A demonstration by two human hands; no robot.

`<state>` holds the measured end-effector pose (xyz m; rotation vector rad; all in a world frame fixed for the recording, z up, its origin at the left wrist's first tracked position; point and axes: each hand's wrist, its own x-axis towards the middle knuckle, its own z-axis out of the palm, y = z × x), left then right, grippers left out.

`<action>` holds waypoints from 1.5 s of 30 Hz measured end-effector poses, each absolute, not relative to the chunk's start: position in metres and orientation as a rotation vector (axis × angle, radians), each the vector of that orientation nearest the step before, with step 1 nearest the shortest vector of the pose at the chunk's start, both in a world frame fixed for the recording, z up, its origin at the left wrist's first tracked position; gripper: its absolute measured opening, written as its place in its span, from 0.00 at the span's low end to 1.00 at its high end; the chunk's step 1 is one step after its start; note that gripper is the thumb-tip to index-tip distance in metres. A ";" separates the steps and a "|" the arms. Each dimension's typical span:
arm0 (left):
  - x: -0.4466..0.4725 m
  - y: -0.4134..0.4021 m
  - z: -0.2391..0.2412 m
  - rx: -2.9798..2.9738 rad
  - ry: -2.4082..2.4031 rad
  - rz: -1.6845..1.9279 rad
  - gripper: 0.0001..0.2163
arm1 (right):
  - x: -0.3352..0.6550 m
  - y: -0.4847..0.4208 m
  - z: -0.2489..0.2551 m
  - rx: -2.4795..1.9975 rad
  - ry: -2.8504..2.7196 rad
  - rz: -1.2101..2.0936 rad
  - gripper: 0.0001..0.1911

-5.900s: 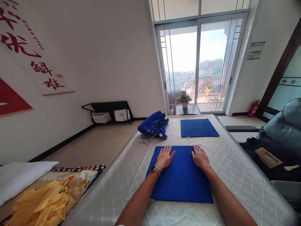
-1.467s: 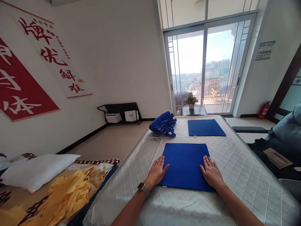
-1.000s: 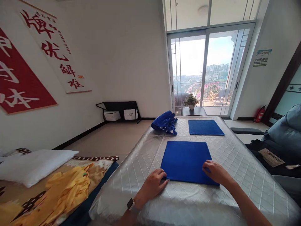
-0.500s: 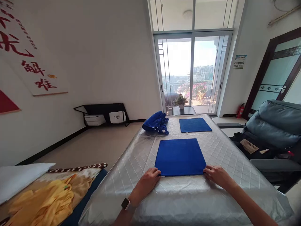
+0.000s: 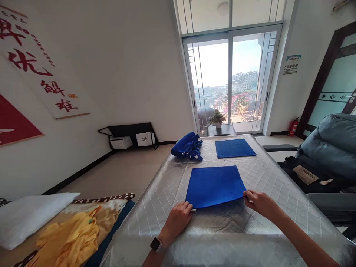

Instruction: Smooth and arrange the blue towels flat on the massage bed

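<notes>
A flat blue cloth lies in front of me on the silver quilted table cover. My left hand, with a watch on its wrist, pinches the cloth's near left corner, where a small white tag shows. Between the thumb and fingers of my right hand is the near right corner, lifted a little off the cover. Farther back lies a second flat blue cloth. To its left sits a crumpled heap of blue cloths.
On the lower left are a white pillow and a yellow garment on a low bed. A dark armchair stands to the right. Beyond the table's far end, a potted plant stands before the sliding glass door.
My right hand has raised the near right corner of the cloth slightly, so its near edge now slants. My left hand stays at its corner. The view has turned a little to the left.
</notes>
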<state>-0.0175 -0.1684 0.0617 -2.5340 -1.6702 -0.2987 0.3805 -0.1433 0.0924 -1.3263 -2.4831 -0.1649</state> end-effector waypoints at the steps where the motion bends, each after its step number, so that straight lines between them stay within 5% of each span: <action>1: -0.018 -0.167 0.061 -2.531 -1.643 -0.291 0.07 | 0.381 -0.143 0.096 -1.309 -2.482 -0.115 0.14; 11: -0.050 -0.154 0.078 -2.413 -1.345 -0.671 0.13 | 0.399 -0.140 0.121 -1.157 -2.445 -0.049 0.17; 27: -0.011 -0.103 0.251 -2.347 -0.970 -0.990 0.19 | 0.486 -0.124 0.271 -1.076 -2.181 -0.596 0.17; 38: 0.080 0.115 0.256 -2.488 -1.167 -0.461 0.16 | 0.503 0.077 0.275 -1.796 -2.183 -0.548 0.19; 45: 0.113 0.231 0.301 -2.105 -1.206 -0.700 0.14 | 0.510 0.191 0.345 -1.834 -1.816 -0.591 0.21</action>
